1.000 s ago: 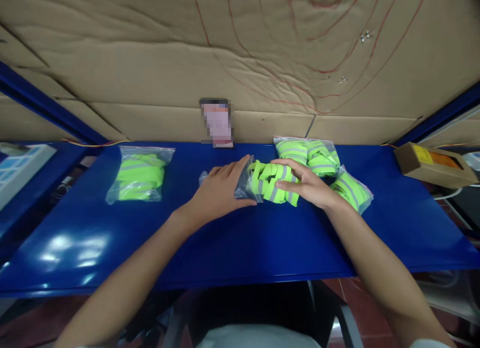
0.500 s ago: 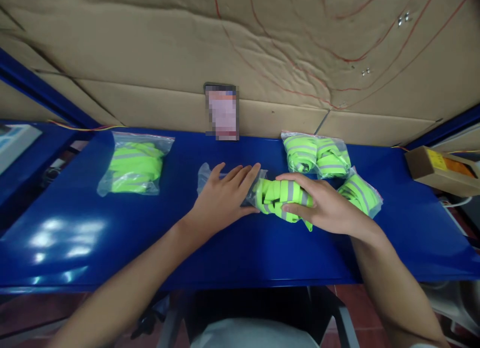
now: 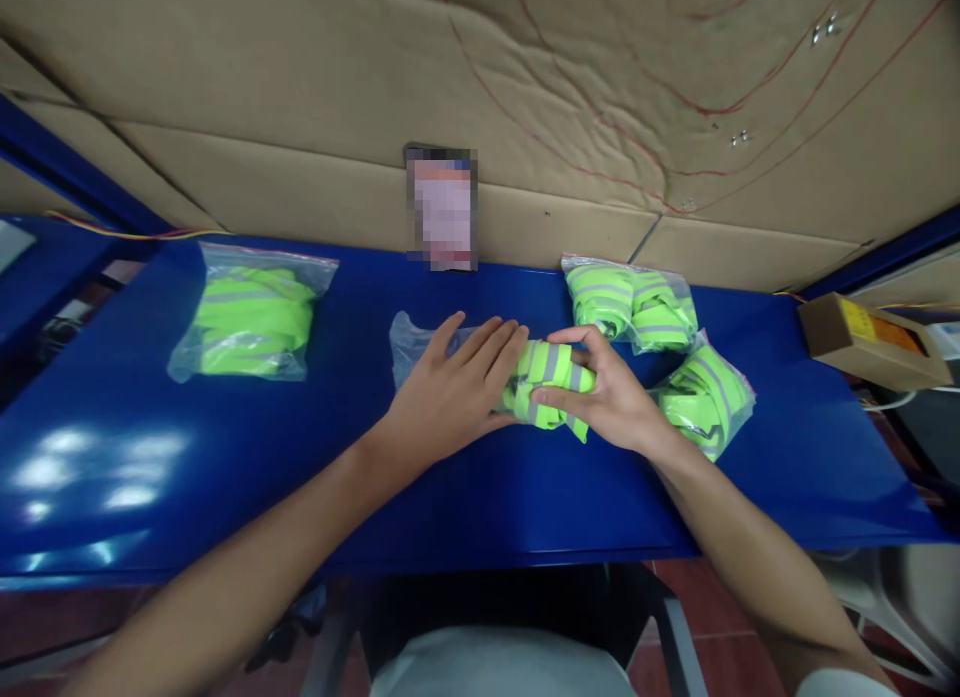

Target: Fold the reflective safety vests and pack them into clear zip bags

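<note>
A bundle of neon-yellow reflective strap (image 3: pixel 553 362) with grey stripes lies partly inside the mouth of a clear plastic bag (image 3: pixel 409 339). Over that bag is my left hand (image 3: pixel 457 387), its fingers stretched across the top and the thumb below, closed around the bag's mouth and the strap's left end. My right hand (image 3: pixel 604 392) grips the strap's right end between thumb and fingers. One loose strap end hangs toward the front. Much of the bag is hidden under my left hand.
A filled bag of yellow strap (image 3: pixel 255 317) lies at the left. To the right are another filled bag (image 3: pixel 630 302) and a third (image 3: pixel 709 392). A phone-like, blurred object (image 3: pixel 444 212) leans on the cardboard wall (image 3: pixel 285 97). A cardboard box (image 3: pixel 870 342) stands at the blue table's (image 3: pixel 480 507) right end.
My right hand has moved left with the strap, so more of it sits under my left hand at the bag's mouth. The camera view has shifted slightly.
</note>
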Demonstrator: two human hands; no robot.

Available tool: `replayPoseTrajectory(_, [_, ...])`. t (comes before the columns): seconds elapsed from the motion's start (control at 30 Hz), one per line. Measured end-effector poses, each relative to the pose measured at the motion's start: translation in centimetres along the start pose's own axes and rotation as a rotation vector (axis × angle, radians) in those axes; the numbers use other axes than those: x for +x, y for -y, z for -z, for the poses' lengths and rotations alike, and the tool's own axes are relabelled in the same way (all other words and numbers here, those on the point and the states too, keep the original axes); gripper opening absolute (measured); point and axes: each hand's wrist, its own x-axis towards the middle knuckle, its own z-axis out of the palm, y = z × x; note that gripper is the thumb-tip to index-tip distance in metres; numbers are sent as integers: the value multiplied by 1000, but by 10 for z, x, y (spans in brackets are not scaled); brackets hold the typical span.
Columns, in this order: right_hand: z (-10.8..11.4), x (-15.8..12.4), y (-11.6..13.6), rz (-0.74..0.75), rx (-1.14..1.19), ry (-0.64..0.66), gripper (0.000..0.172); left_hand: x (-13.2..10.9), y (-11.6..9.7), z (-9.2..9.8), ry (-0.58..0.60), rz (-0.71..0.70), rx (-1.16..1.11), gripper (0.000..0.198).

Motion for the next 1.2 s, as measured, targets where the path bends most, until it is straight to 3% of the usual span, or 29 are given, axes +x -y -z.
replayPoseTrajectory(0.07, [-6, 1, -2, -21, 34, -7, 63, 0, -2, -2, -1, -10, -24, 92])
replayPoseTrajectory(0.23, [-27, 1, -10, -67, -24, -184, 56, 3, -8, -8, 5, -40, -46, 95])
replayPoseTrajectory(0.3, [-27, 1, -9, -54, 32, -97, 52, 3, -6, -11, -7, -38, -52, 93])
replayPoseTrajectory(0.4, [-18, 2, -4, -23, 215, 195, 44, 2, -3, -13, -51, -3, -71, 93])
replayPoseTrajectory(0.47, [-12, 2, -3, -26, 279, 294, 41, 2, -4, -13, -69, 16, -87, 94])
replayPoseTrajectory(0.63, [-22, -1, -19, 30, 189, 258, 34, 5, -21, -15, 8, -41, -70, 85])
replayPoseTrajectory(0.73, [-29, -1, -28, 71, 71, 320, 24, 5, -31, -15, 69, -100, -1, 81])
replayPoseTrajectory(0.9, [-16, 1, -24, 109, 104, 400, 35, -6, -34, 8, 48, -39, -116, 108])
replayPoseTrajectory(1.03, [-1, -2, -12, -13, 228, 494, 44, -10, -12, 40, 120, 102, -302, 75])
replayPoseTrajectory(1.13, [2, -6, -4, -165, 401, 480, 46, -6, 12, 51, 172, 206, -476, 74])
replayPoseTrajectory(1.2, [-4, -8, -2, -242, 495, 478, 59, -3, 21, 49, 221, 236, -508, 73])
